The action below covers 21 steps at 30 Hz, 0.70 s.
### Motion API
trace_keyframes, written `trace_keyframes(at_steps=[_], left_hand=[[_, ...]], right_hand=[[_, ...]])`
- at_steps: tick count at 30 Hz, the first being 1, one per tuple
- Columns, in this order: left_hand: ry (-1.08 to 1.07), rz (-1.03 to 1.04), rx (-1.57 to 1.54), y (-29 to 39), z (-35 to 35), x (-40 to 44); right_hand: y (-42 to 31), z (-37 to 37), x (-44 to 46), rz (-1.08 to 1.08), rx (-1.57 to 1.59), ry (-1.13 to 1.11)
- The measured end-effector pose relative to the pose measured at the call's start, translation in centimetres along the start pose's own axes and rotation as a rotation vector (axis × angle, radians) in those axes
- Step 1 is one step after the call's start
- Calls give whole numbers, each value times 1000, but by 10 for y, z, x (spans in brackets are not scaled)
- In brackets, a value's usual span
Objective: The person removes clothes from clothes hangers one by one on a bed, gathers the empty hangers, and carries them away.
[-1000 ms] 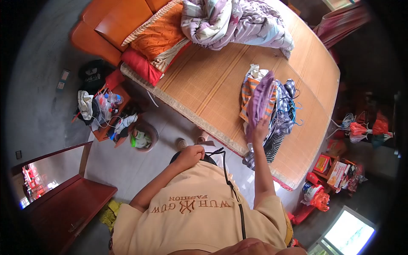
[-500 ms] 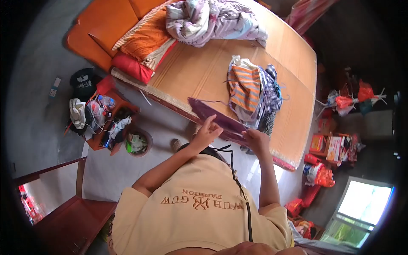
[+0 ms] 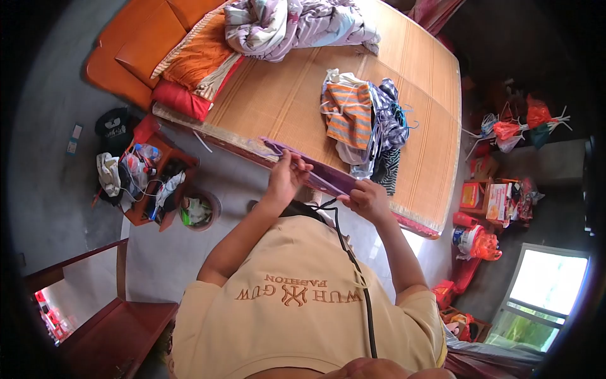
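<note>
A flat purple cloth piece (image 3: 325,175) is stretched between my two hands in front of my waist, near the bed's edge. It looks like a folded garment or a bag; I cannot tell which. My left hand (image 3: 285,180) grips its left part, with the thumb and fingers at its edge. At the other end, my right hand (image 3: 366,199) is closed around the corner. Just beyond lies a pile of clothes on the bed: an orange-and-grey striped shirt (image 3: 349,114) beside checked garments (image 3: 388,120), with blue hanger hooks (image 3: 410,115) sticking out at the right.
The bed (image 3: 278,95) carries a woven mat, a bunched quilt (image 3: 297,28) and an orange pillow (image 3: 199,57). To the left are a cluttered small table (image 3: 165,218) and a waste bin (image 3: 211,218). Boxes (image 3: 499,202) and hangers with red bags (image 3: 508,129) are on the right.
The purple piece has been drawn closer to me and is seen more edge-on. My left hand has shifted left and up, its fingers now closed on the piece. My right hand has moved slightly left.
</note>
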<state>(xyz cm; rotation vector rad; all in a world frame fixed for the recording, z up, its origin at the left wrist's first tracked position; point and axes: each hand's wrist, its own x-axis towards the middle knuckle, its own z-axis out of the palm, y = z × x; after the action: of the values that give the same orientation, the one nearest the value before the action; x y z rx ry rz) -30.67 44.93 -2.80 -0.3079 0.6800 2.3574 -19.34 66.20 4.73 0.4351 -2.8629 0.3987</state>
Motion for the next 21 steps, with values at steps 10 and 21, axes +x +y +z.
trace_keyframes(at_steps=[10, 21], left_hand=[[103, -68, -117, -63, 43, 75], [50, -455, -453, -109, 126, 119]], right_hand=[[144, -18, -66, 156, 128, -30], [324, -36, -146, 774, -50, 471]])
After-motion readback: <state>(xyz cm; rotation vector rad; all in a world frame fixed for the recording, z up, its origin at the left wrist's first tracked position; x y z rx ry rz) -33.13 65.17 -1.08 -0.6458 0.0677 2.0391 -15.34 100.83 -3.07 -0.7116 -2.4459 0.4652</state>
